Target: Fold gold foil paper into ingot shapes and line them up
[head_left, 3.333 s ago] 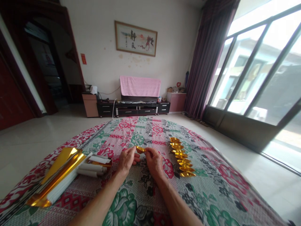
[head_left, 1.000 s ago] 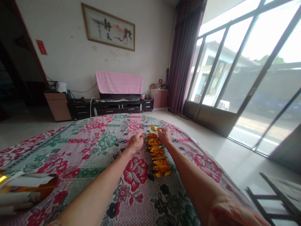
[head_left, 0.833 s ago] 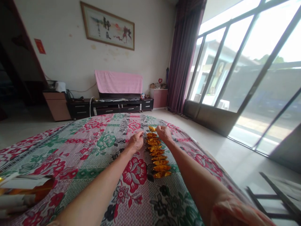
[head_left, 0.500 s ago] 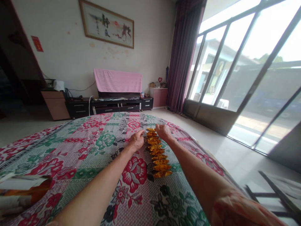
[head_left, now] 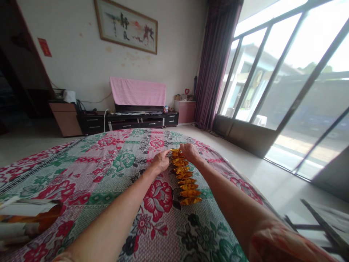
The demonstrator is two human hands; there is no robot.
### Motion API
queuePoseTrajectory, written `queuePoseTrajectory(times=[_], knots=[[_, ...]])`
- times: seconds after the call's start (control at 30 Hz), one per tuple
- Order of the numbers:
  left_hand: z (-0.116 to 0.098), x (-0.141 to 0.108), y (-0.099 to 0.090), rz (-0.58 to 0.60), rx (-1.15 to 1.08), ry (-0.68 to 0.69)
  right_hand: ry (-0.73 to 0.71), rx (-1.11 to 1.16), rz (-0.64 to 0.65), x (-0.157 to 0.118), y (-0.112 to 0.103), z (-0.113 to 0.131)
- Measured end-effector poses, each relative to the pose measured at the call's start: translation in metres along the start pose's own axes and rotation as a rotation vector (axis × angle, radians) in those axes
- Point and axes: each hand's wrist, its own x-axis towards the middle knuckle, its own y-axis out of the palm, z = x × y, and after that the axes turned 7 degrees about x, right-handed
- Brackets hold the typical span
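Observation:
A row of several shiny gold folded-foil pieces lies on the flowered tablecloth, running away from me. At its far end, my left hand is on the left side, its fingers closed and a fingertip at the left tip of the farthest piece. My right hand is on the right side of that same piece, fingers pinched at its right tip. Both hands have hold of this farthest piece by its ends. The nearer pieces lie side by side, touching or close together.
Papers and an orange-gold item lie at the table's left edge. Beyond the table stand a low black cabinet and a pink cloth over a screen. A dark-framed chair or rack is at the lower right.
My left fingertip has come in to the left tip of the farthest gold piece. My right hand stays at its right tip. The view has shifted slightly.

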Motion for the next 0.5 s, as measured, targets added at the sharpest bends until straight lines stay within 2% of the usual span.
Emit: queuePoseTrajectory(times=[0.5], knots=[[0.0012, 0.0007, -0.0006, 0.039, 0.026, 0.001, -0.110, -0.107, 0.095, -0.0066, -0.0052, 0.0015]])
